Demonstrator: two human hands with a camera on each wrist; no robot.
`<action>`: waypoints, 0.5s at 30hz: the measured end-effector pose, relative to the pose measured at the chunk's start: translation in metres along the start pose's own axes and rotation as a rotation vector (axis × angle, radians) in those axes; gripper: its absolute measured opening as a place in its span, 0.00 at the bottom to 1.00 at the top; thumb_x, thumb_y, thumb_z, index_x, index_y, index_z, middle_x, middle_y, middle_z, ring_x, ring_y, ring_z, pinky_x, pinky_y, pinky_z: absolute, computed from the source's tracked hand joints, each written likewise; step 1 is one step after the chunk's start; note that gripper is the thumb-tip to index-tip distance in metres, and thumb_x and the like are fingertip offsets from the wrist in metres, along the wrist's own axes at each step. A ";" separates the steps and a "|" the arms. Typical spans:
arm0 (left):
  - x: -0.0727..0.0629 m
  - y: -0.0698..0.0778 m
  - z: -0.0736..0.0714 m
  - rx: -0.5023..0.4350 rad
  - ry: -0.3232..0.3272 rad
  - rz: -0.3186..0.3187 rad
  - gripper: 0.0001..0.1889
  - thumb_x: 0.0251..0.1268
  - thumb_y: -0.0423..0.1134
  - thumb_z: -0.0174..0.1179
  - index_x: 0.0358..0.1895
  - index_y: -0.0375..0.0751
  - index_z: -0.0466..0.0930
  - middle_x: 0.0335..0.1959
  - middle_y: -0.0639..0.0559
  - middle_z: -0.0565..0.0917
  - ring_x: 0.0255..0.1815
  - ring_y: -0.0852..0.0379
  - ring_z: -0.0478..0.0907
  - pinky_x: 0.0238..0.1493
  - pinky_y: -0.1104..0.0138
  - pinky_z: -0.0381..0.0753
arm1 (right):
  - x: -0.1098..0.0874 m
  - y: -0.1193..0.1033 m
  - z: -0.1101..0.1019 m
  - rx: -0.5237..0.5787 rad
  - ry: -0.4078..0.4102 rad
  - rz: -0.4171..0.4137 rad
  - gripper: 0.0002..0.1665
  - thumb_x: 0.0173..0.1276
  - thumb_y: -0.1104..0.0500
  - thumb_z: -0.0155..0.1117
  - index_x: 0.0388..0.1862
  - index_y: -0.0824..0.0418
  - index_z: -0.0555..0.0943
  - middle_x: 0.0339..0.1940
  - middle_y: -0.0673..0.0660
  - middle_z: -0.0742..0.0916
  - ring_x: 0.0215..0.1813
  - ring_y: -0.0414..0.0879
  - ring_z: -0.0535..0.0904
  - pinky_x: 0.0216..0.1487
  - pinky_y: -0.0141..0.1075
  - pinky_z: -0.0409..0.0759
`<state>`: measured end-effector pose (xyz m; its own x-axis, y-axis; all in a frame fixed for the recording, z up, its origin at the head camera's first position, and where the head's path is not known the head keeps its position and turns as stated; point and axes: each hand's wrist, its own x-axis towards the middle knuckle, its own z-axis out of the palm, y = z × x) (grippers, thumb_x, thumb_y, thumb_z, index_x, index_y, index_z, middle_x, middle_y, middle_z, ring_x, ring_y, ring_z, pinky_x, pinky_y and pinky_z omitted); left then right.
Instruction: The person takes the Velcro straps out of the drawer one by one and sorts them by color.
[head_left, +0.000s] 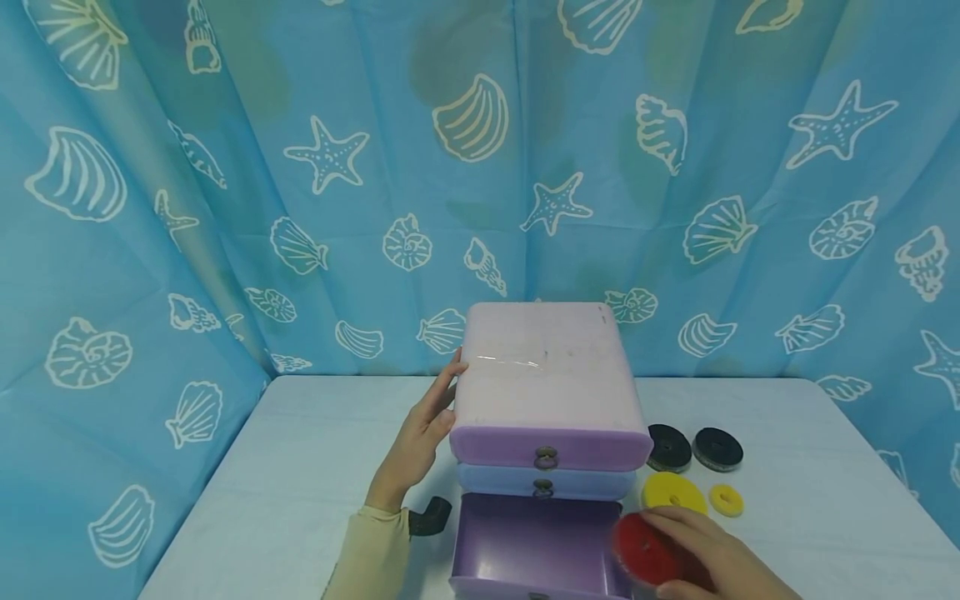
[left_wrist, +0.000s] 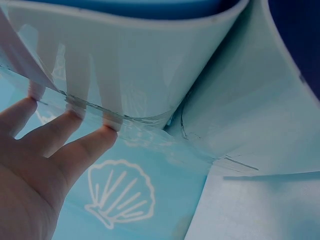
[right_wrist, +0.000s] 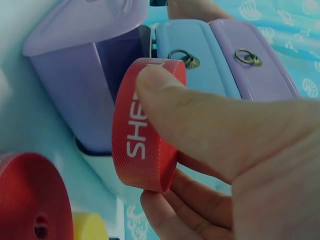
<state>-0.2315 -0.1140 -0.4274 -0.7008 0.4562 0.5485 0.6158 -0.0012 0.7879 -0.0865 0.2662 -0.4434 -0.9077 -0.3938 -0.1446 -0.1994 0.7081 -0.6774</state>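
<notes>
My right hand [head_left: 712,554] pinches a roll of red ribbon [right_wrist: 140,130] with white lettering, thumb on its outer face. The roll is beside the right edge of the pulled-out bottom purple drawer [head_left: 536,542]. My left hand [head_left: 412,446] rests on the left side of the small drawer cabinet [head_left: 547,375], its fairly straight fingertips touching the clear side wall in the left wrist view. Above the bottom drawer, the blue drawer [head_left: 495,479] and the top purple drawer [head_left: 495,448] are closed. Each has a ring pull.
A second red roll [right_wrist: 30,200] stands low left in the right wrist view. Right of the cabinet lie two black rolls [head_left: 717,448], a large yellow roll [head_left: 663,490] and a small yellow ring [head_left: 726,500]. A black bent piece [head_left: 430,517] lies by my left forearm. Behind hangs a blue shell-patterned curtain [head_left: 405,125].
</notes>
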 end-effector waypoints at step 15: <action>0.000 0.000 0.000 -0.005 -0.004 0.004 0.30 0.82 0.54 0.43 0.79 0.47 0.55 0.83 0.51 0.46 0.79 0.36 0.51 0.71 0.38 0.58 | -0.014 0.022 -0.003 -0.075 0.056 0.160 0.51 0.59 0.41 0.75 0.73 0.65 0.67 0.69 0.70 0.73 0.58 0.62 0.74 0.42 0.46 0.87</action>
<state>-0.2316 -0.1137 -0.4273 -0.6967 0.4602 0.5503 0.6169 -0.0072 0.7870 -0.0788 0.2892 -0.4544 -0.9488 -0.2407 -0.2047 -0.0754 0.8016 -0.5931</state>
